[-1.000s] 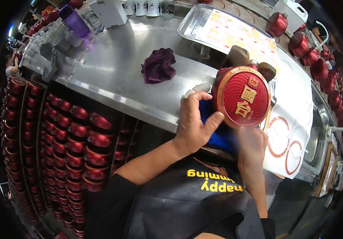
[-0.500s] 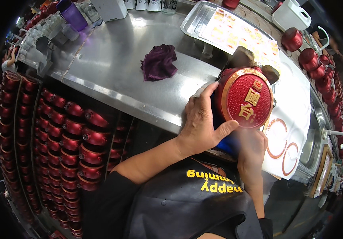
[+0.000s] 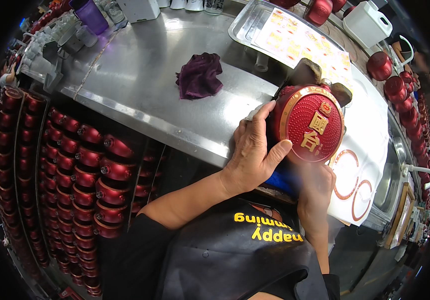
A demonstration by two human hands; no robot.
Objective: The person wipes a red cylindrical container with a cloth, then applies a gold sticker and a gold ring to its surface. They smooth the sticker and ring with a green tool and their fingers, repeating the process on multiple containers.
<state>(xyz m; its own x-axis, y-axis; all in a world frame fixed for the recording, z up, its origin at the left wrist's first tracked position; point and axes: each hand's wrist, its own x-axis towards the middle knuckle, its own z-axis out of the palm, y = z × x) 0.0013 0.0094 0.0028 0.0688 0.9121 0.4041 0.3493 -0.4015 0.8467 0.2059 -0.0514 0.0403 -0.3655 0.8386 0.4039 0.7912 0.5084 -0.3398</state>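
A round red bottle [image 3: 311, 127] with a dotted face, raised gold characters and a gold rim band leans with its face toward me. Behind its top stand dark worn pads [image 3: 304, 72] of a holder. My left hand [image 3: 252, 155] grips the bottle's left side, fingers along the edge and thumb by the lower rim; a bit of white cloth shows at its fingertips. Against the lower edge, my right hand [image 3: 316, 187] is closed on the bottle, though haze blurs its fingers. Blue material [image 3: 282, 182] shows beneath, between the hands.
On the steel table [image 3: 140, 70] lies a crumpled purple cloth [image 3: 200, 76]. A metal tray [image 3: 245, 25] carries a printed sticker sheet [image 3: 295, 40]. To the right are a white sheet with red ring strips [image 3: 346, 174], a row of red bottles [image 3: 395, 89] and a white jug [image 3: 367, 24]. Stacked red bottles [image 3: 112, 192] fill racks at left.
The red bottle has shifted slightly right under my hands. My left thumb has moved a little up and left. The red bottles in the right-hand row have travelled along it, rightward and nearer.
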